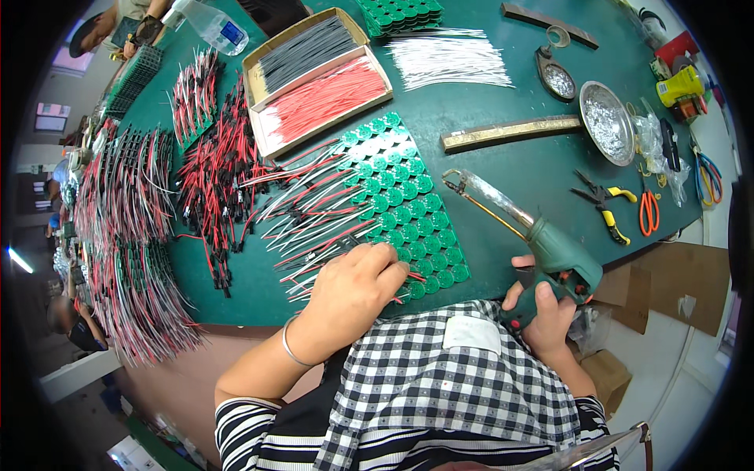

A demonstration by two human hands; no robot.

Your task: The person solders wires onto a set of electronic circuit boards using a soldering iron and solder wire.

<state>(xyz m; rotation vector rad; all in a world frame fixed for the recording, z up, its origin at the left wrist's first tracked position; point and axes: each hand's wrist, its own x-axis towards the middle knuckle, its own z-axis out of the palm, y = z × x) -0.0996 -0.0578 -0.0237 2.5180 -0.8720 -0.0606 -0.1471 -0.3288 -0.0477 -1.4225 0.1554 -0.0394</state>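
My left hand point(353, 286) is closed in a pinch at the near edge of a panel of round green circuit boards point(428, 228). The end of a red wire point(419, 277) pokes out by its fingertips; the grip itself is partly hidden. Red and white wires point(314, 206) fan out leftward from the panel's left columns. My right hand point(543, 314) is wrapped around the handle of a green soldering gun point(561, 255). The gun's tip point(453, 180) points up and left, over the table to the right of the panel.
Behind the panel, a cardboard box point(385, 93) holds black and red wires, beside loose white wires point(448, 61). Wired boards point(129, 228) and black-red leads point(224, 180) lie left. Rightward are a metal bar point(510, 133), a metal bowl point(606, 124), pliers point(603, 206) and orange-handled scissors point(649, 210).
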